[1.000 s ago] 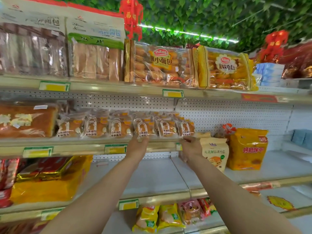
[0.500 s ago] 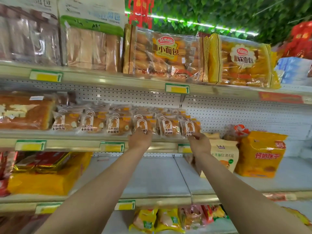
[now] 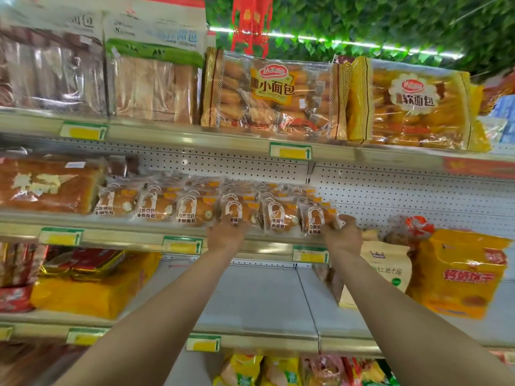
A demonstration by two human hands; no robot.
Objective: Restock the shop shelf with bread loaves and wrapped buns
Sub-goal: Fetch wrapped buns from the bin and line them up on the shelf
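Shop shelf (image 3: 250,240), mid tier: wrapped buns (image 3: 195,210) lined along front edge. Both hands now higher vs 1 s ago; left hand (image 3: 227,232) fingers rest on a bun, right hand (image 3: 341,235) fingers pinch end bun. Prob. just straightening row.

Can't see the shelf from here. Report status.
Left hand and right hand both up on the front wrapped buns, middle shelf. Grip unclear. Nothing in the way.
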